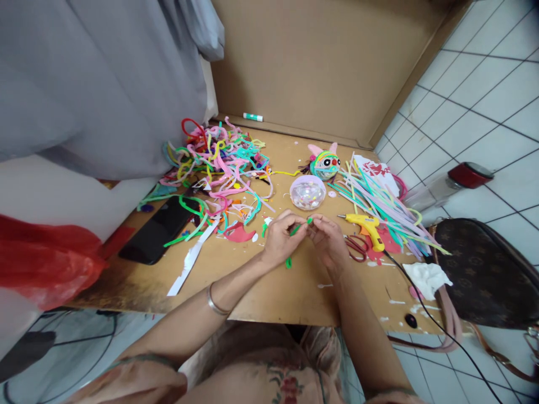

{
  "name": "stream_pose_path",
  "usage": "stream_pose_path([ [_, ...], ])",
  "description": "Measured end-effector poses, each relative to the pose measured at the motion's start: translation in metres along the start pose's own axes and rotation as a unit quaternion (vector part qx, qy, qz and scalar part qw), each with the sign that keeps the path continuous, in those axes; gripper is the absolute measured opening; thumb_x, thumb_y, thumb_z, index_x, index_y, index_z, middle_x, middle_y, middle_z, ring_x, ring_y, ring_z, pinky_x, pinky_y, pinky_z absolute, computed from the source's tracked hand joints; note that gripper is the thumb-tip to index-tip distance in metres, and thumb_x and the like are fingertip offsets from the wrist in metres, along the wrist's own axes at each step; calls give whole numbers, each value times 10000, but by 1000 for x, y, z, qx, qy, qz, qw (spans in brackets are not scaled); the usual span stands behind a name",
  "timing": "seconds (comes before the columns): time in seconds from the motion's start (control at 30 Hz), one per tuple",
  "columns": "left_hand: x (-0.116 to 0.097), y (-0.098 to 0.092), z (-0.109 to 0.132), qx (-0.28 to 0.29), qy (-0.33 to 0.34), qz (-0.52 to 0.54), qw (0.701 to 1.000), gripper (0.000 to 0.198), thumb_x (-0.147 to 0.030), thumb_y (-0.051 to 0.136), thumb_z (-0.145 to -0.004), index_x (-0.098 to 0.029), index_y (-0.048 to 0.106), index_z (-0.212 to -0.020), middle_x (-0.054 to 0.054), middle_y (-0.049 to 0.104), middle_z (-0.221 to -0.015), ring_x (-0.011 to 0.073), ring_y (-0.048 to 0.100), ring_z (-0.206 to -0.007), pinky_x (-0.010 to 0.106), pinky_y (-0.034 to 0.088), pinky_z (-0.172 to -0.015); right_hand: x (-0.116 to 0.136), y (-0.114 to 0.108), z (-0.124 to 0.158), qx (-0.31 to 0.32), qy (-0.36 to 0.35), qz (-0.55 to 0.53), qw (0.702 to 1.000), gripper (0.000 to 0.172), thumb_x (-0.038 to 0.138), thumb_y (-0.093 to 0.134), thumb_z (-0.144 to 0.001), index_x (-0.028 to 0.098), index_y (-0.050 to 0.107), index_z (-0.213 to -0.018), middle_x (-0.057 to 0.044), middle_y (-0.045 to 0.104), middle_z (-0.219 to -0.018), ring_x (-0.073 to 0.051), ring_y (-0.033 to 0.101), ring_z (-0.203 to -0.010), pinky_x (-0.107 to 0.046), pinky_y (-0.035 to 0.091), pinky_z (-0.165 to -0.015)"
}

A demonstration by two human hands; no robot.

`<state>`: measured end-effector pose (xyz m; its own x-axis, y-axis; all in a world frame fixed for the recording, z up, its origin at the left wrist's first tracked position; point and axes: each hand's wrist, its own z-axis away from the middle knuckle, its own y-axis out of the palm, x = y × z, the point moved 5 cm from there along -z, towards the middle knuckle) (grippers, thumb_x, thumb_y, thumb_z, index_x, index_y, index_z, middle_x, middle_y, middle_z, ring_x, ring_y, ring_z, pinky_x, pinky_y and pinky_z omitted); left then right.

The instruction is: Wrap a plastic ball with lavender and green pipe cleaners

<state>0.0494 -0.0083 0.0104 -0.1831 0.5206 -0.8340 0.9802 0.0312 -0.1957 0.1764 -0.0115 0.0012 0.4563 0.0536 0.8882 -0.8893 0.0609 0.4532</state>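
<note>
Both my hands meet over the front middle of the wooden table, fingers pinched together. My left hand (pixel 283 237) grips a length of green pipe cleaner (pixel 296 229), and my right hand (pixel 329 238) pinches its curled end. A small green coil (pixel 288 262) lies on the tabletop just below my left hand. Beyond my hands sits a clear plastic bowl (pixel 307 194) with a pale purple rim and small bits inside. Behind it stands a creature's head (pixel 325 163) with pink ears, googly eyes and a red nose.
Left lies a tangle of coloured pipe cleaners (pixel 227 157), with a black phone (pixel 155 231) and a white paper strip (pixel 191 261). Right are straight pipe cleaners (pixel 379 196), a yellow glue gun (pixel 367 227) with its cord, red-handled scissors (pixel 357 248), a bottle (pixel 446 188) and a brown bag (pixel 488 269).
</note>
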Motion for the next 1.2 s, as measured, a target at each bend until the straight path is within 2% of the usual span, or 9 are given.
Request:
stream_pose_path([
  [0.3,2,1,-1,-4,1,-5,1000,95,-191,624,-833,-172,696,-773,5,607,-707,103,522,-627,219,396,-587,0,0,1,11,-11,-6,1000,97,308,711,-679,216,687,-661,6,617,-699,-142,549,-696,-271,446,-662],
  [0.63,0,1,0,1,-4,2,1000,106,-198,616,-824,-170,699,-765,7,597,-701,102,511,-625,218,387,-584,-2,-2,-1,-19,6,20,1000,205,320,827,-589,208,671,-663,26,601,-626,-118,520,-620,-258,431,-631],
  [0.77,3,3,-1,9,-31,26,999,109,-225,626,-810,-165,699,-755,8,589,-695,104,503,-620,225,376,-584,-5,-5,-2,-28,11,14,999,214,314,840,-580,203,675,-661,26,612,-631,-117,535,-628,-261,438,-644],
  [0.87,10,7,-3,58,-95,94,989,163,-302,640,-814,-155,701,-779,21,628,-736,115,556,-657,240,426,-641,-6,-9,-4,-28,19,8,999,205,315,833,-591,204,672,-652,25,615,-632,-122,531,-620,-268,431,-624],
  [1.0,17,11,-7,150,-176,205,951,328,-468,673,-794,-142,698,-812,38,683,-782,149,625,-739,275,482,-742,-9,-14,-6,-24,50,-7,998,211,315,843,-584,200,672,-630,33,608,-628,-112,535,-620,-255,428,-610],
  [1.1,21,9,-10,185,-202,212,938,431,-559,704,-741,-131,688,-789,23,666,-733,130,579,-689,256,445,-691,-9,-18,-8,-29,67,-4,997,252,330,877,-546,198,684,-639,35,613,-626,-106,543,-626,-244,439,-615],
  [1.2,24,5,-12,182,-224,181,940,491,-619,714,-701,-133,643,-721,-18,570,-620,90,466,-582,227,343,-572,-7,-20,-9,-38,59,6,998,275,336,896,-527,203,689,-651,35,615,-618,-106,542,-618,-245,439,-609],
])
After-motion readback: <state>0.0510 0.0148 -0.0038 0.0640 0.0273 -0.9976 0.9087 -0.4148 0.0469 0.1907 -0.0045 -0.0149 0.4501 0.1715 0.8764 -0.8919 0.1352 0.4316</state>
